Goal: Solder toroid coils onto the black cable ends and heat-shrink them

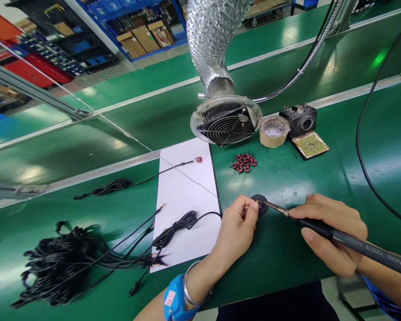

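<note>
My right hand (334,232) is closed round the dark handle of a soldering iron (345,240), labelled ESD 90W. Its tip reaches a small part with red wire on a round black disc (261,209). From the left, my left hand (237,227) pinches the thin coloured end of a black cable (209,214) against that same part. The cable's coiled bundle (173,229) lies on a white sheet (187,191). Beyond my hands sits a heap of small red-and-black wound rings (243,162). A blue band (175,298) is on my left wrist.
Over the bench hangs a fume extractor fan (229,127) on a silver duct (217,40). A tub of silvery material (274,132) stands beside an iron stand (300,120) with a sponge tray (310,145). Many black cables (60,263) lie piled at left.
</note>
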